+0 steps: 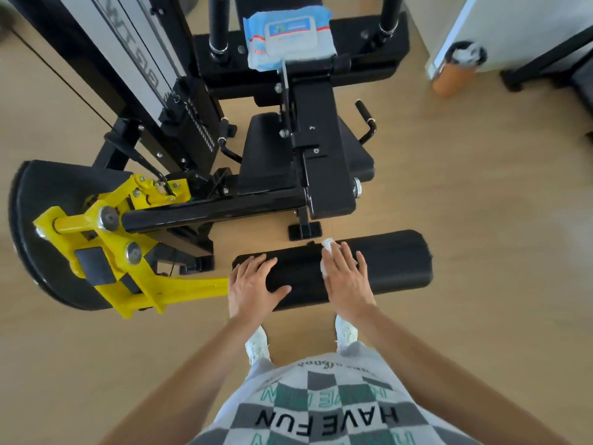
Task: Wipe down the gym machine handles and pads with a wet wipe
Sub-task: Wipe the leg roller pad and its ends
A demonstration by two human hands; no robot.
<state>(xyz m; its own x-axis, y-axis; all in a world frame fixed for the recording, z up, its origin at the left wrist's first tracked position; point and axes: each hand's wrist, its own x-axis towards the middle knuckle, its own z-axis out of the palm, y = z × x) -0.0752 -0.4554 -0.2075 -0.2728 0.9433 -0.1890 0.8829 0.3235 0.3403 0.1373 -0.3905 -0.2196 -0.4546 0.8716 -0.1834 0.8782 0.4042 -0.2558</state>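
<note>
A black roller pad (391,261) of the gym machine lies across in front of me. My left hand (253,285) rests on the pad's left end, fingers spread over the top and thumb down the near side. My right hand (346,276) lies flat on the pad's middle with straight fingers, pressing a white wet wipe (328,245) that shows past the fingertips and beside the index finger. A blue pack of wet wipes (288,36) sits on the machine's upper black pad (369,36). A black seat pad (263,146) and a small black handle (365,114) are beyond.
A yellow lever arm (106,248) and a black curved guard (35,239) stand at left, the weight stack column (141,65) behind them. An orange bottle (452,75) stands on the wooden floor at upper right, next to a white panel (519,30).
</note>
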